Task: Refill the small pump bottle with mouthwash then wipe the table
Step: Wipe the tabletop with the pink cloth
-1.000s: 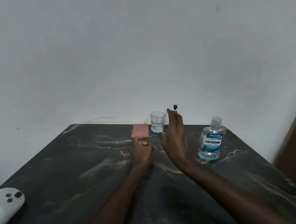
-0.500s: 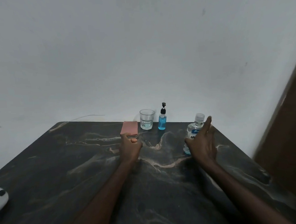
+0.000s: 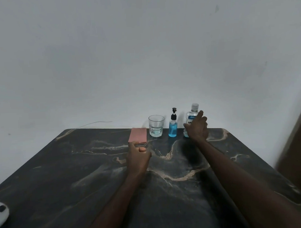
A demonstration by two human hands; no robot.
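Table: I am looking down at a dark marbled top set against a plain wall.
Mouthwash bottle: it is standing upright at the far edge, toward the far right corner, its cap on and its label half hidden behind my hand.
Right hand: I am holding it against the near side of the mouthwash bottle, fingers spread apart and not yet wrapped around it.
Small pump bottle: it is standing upright at the far edge, just left of the mouthwash bottle, showing blue liquid under a black pump.
Glass: it is sitting just left of the pump bottle, upright.
Pink cloth: it is lying folded flat, left of the glass.
Left hand: I am resting it curled into a loose fist, holding nothing, just near of the cloth.
White device: it is lying at the near left edge, partly cut off.
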